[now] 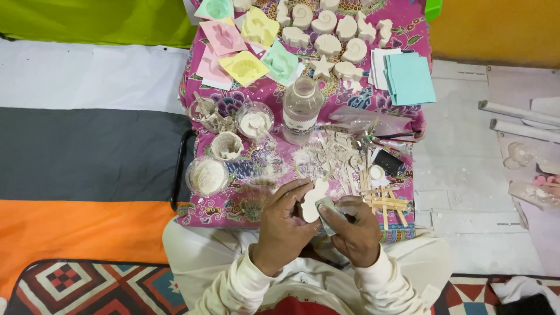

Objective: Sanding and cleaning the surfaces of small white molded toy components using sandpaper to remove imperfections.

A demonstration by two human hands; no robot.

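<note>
White plaster cast [313, 201] (pinched), left grip [284, 224] closed

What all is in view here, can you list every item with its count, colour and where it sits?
White cast piece: one, held in both hands.
Grey pad: one, small, right fingers on it.
Clear bottle: one, table centre.
Cups and bowls: four, clear or white, powder or paste inside, left of the bottle.
Moulds: about six, pink, yellow, mint, far left of the table.
White casts: about a dozen, far middle.
Teal paper stack: one, far right.
Wooden sticks: a small pile, near right.
White fragments: scattered, centre.
Patterned cloth: one, pink, covering the table.
Left hand: grips the cast.
Right hand: holds the pad against it.
</note>
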